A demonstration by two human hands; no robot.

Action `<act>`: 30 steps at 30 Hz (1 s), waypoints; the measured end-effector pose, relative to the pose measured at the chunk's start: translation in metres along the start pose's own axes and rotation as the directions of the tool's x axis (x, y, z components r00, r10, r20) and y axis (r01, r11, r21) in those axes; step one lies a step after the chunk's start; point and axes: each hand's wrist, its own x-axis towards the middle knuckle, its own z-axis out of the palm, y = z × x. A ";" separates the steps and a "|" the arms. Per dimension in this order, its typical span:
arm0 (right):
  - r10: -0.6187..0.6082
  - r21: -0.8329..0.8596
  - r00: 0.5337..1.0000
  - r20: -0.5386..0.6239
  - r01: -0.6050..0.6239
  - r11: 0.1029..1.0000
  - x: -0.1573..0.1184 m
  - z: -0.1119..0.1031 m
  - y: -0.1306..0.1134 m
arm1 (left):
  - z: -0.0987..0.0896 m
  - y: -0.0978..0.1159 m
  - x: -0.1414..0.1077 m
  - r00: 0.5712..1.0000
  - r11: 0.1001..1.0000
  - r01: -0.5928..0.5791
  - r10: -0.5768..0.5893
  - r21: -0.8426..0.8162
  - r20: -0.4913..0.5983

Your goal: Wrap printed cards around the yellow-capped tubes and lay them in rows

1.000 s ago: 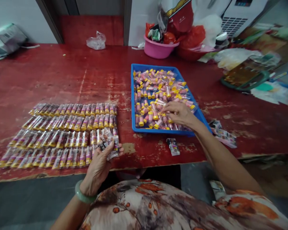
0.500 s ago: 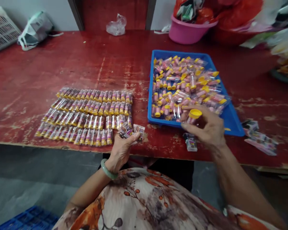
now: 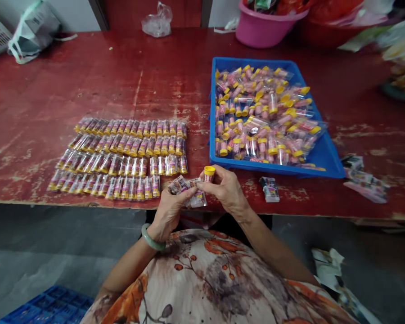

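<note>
My left hand (image 3: pixel 169 208), a pale green bangle on its wrist, pinches several small printed cards (image 3: pixel 197 199) fanned out near the table's front edge. Close beside it, my right hand (image 3: pixel 230 192) holds a small tube (image 3: pixel 209 173) with a yellow cap upright between thumb and fingers. The right thumb meets the edge of the cards. To the left lie rows of packed tubes (image 3: pixel 126 146) with purple labels and yellow ends. A blue tray (image 3: pixel 256 167) on the right holds a heap of pink tubes (image 3: pixel 253 119) with yellow caps, many in clear wrapping.
A stack of cards (image 3: pixel 269 189) lies in front of the tray, with more cards (image 3: pixel 366 184) to its right. At the back of the red table (image 3: pixel 97 76) are a clear plastic bag (image 3: pixel 157 20), a pink basin (image 3: pixel 270 29) and a white bag (image 3: pixel 35 31).
My right hand has come left from the tray's front edge, carrying the yellow-capped tube to the cards in my left hand. The left hand keeps its hold. The view has shifted slightly.
</note>
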 end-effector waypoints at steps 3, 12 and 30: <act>-0.018 0.071 1.000 0.016 0.017 0.997 -0.005 -0.006 -0.001 | -0.007 -0.001 0.003 0.998 0.999 -0.034 0.034 0.000 -0.055; -0.025 0.250 0.999 0.041 0.014 0.968 -0.050 -0.031 0.003 | 0.003 0.001 -0.003 0.991 0.994 -0.086 0.079 -0.069 -0.109; -0.661 -0.314 0.742 -0.115 0.604 0.733 -0.066 -0.004 0.018 | 0.008 0.002 -0.012 0.988 0.974 0.079 -0.105 -0.213 -0.112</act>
